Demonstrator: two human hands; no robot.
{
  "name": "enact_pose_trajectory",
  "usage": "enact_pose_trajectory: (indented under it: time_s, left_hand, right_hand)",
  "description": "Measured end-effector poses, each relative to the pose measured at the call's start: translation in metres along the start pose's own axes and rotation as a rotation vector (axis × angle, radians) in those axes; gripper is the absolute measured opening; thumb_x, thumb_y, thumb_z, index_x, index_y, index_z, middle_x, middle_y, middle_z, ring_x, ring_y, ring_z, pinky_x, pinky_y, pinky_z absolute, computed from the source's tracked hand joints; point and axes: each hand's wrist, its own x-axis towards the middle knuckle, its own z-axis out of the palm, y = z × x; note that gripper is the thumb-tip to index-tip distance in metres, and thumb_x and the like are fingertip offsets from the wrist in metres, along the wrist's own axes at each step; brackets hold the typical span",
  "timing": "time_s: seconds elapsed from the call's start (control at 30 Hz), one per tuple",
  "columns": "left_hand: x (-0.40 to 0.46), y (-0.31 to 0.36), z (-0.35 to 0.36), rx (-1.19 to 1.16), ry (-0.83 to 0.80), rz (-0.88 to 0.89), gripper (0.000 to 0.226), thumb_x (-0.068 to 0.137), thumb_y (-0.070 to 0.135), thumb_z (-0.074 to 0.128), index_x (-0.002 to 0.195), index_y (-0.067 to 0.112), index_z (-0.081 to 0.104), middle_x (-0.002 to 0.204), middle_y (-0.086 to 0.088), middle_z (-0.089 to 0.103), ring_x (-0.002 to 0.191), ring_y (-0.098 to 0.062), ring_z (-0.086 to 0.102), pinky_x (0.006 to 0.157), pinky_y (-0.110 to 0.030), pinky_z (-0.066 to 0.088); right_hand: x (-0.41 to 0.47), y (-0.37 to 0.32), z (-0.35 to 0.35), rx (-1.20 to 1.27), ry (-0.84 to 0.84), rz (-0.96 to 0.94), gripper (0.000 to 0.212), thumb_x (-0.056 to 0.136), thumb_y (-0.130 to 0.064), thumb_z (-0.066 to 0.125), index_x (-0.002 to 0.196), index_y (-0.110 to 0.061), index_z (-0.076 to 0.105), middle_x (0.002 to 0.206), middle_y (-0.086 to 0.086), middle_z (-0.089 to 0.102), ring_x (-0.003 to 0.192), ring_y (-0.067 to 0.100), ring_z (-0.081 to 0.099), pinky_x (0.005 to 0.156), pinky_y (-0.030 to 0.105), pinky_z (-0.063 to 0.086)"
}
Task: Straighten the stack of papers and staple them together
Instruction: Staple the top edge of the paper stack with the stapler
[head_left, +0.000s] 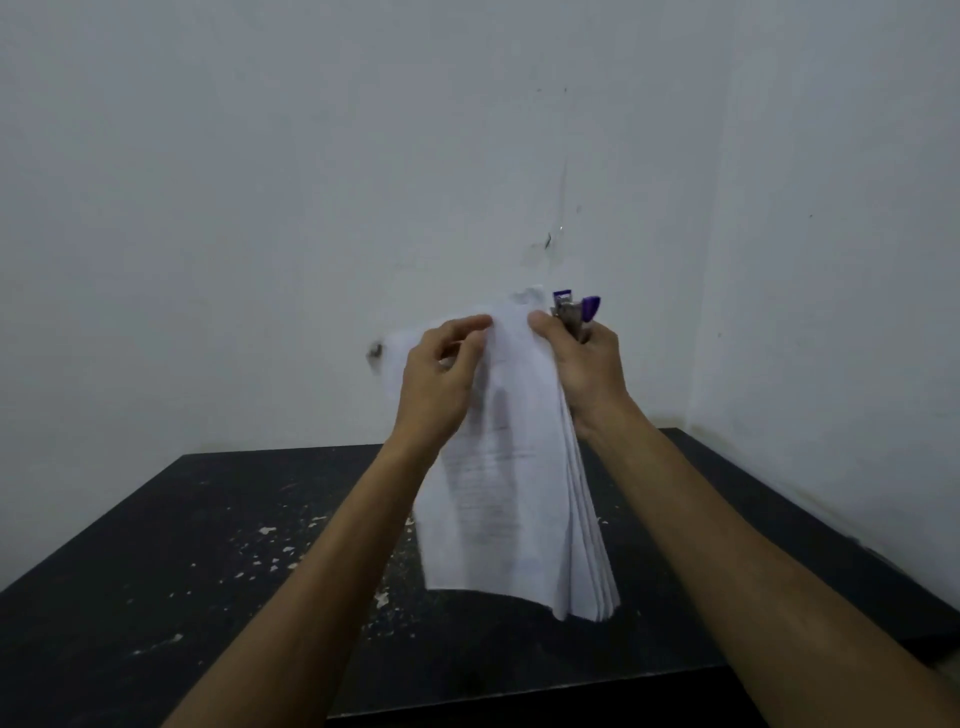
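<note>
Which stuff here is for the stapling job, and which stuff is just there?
For the job:
- stack of papers, held up by both hands
- purple stapler, gripped in the right hand
- left hand, pinching the papers' top

Just there:
- black table with chipped paint
- white wall

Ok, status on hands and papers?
Left hand pinching the paper stack, held up above table. Right hand gripping purple stapler at top corner. Lower edges fanned. Nothing in the way.

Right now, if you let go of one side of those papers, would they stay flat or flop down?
Probably flop: the papers hang limp below both hands, their lower edges fanned apart. They look light, since the left hand only pinches them. Loose sheets could slide out.
</note>
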Motion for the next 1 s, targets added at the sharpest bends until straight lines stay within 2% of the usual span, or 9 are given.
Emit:
enact_pose_trajectory:
  time_s: [0.13, 0.27, 0.37, 0.47, 0.57, 0.63, 0.7, 0.9, 1.0]
  left_hand:
    - [-0.009, -0.028, -0.013, 0.349, 0.282, -0.114, 0.054, 0.088, 0.042, 0.065, 0.136, 0.028, 0.046, 0.137, -0.004, 0.042, 0.122, -0.022, 0.050, 0.108, -0.051, 0.039]
    - [-0.022, -0.047, -0.032, 0.176, 0.237, -0.353, 0.086, 0.079, 0.058, 0.068, 0.146, 0.023, 0.027, 0.145, -0.007, 0.039, 0.123, -0.026, 0.049, 0.098, -0.043, 0.043]
    - [-0.030, -0.055, -0.043, 0.164, 0.160, -0.400, 0.067, 0.084, 0.056, 0.064, 0.133, 0.014, 0.044, 0.129, -0.007, 0.057, 0.104, -0.021, 0.056, 0.084, -0.035, 0.048]
    - [-0.034, -0.055, -0.053, 0.165, 0.197, -0.345, 0.046, 0.088, 0.051, 0.061, 0.119, 0.017, 0.056, 0.117, -0.004, 0.065, 0.103, -0.026, 0.063, 0.087, -0.044, 0.055]
    - [-0.035, -0.051, -0.066, 0.086, 0.302, -0.388, 0.046, 0.089, 0.049, 0.060, 0.120, 0.016, 0.054, 0.118, -0.005, 0.064, 0.104, -0.028, 0.062, 0.092, -0.047, 0.054]
    - [-0.034, -0.054, -0.075, 0.055, 0.339, -0.426, 0.047, 0.090, 0.048, 0.061, 0.122, 0.015, 0.053, 0.119, -0.004, 0.062, 0.105, -0.027, 0.061, 0.092, -0.046, 0.053]
    - [-0.033, -0.057, -0.082, 0.062, 0.332, -0.440, 0.043, 0.090, 0.045, 0.061, 0.120, 0.016, 0.053, 0.118, -0.003, 0.061, 0.100, -0.025, 0.061, 0.087, -0.042, 0.054]
    - [-0.050, -0.081, -0.112, 0.155, 0.013, -0.438, 0.033, 0.095, 0.039, 0.055, 0.119, 0.017, 0.056, 0.111, -0.001, 0.067, 0.094, -0.016, 0.067, 0.071, -0.033, 0.056]
    - [-0.073, -0.105, -0.124, 0.211, -0.052, -0.500, 0.039, 0.096, 0.037, 0.053, 0.129, 0.016, 0.053, 0.116, -0.003, 0.067, 0.101, -0.022, 0.067, 0.083, -0.043, 0.058]
  right_hand:
    - [0.001, 0.007, -0.008, 0.263, -0.034, 0.120, 0.012, 0.085, -0.017, 0.076, 0.083, -0.007, 0.070, 0.086, 0.012, 0.074, 0.082, 0.029, 0.071, 0.080, 0.046, 0.061]
    - [0.001, 0.012, -0.011, 0.363, -0.035, 0.176, 0.022, 0.087, -0.018, 0.074, 0.102, -0.003, 0.071, 0.097, 0.014, 0.075, 0.085, 0.028, 0.073, 0.077, 0.040, 0.060]
    - [0.002, 0.018, -0.013, 0.348, -0.006, 0.221, 0.035, 0.088, -0.021, 0.073, 0.115, 0.001, 0.067, 0.105, 0.016, 0.074, 0.089, 0.030, 0.072, 0.080, 0.041, 0.059]
    - [-0.004, 0.028, -0.016, 0.239, -0.005, 0.250, 0.033, 0.086, -0.028, 0.075, 0.108, -0.004, 0.068, 0.104, 0.014, 0.075, 0.088, 0.026, 0.074, 0.077, 0.038, 0.061]
    - [-0.019, 0.046, -0.018, 0.001, -0.068, 0.241, 0.034, 0.084, -0.037, 0.075, 0.100, -0.007, 0.069, 0.103, 0.017, 0.074, 0.098, 0.032, 0.071, 0.088, 0.041, 0.058]
    - [-0.034, 0.062, -0.017, -0.088, -0.123, 0.218, 0.037, 0.086, -0.033, 0.074, 0.097, 0.001, 0.068, 0.099, 0.021, 0.073, 0.093, 0.035, 0.071, 0.082, 0.041, 0.060]
    - [-0.045, 0.076, -0.013, -0.099, -0.135, 0.191, 0.024, 0.088, -0.027, 0.073, 0.091, -0.003, 0.070, 0.089, 0.010, 0.077, 0.084, 0.027, 0.074, 0.065, 0.030, 0.060]
    - [-0.048, 0.110, 0.012, -0.004, -0.014, 0.258, 0.009, 0.091, -0.023, 0.069, 0.090, -0.014, 0.067, 0.085, 0.001, 0.074, 0.077, 0.016, 0.072, 0.061, 0.025, 0.057]
    - [-0.046, 0.135, 0.036, -0.007, -0.011, 0.307, 0.009, 0.093, -0.022, 0.067, 0.092, -0.013, 0.067, 0.092, 0.005, 0.073, 0.085, 0.020, 0.071, 0.075, 0.033, 0.057]
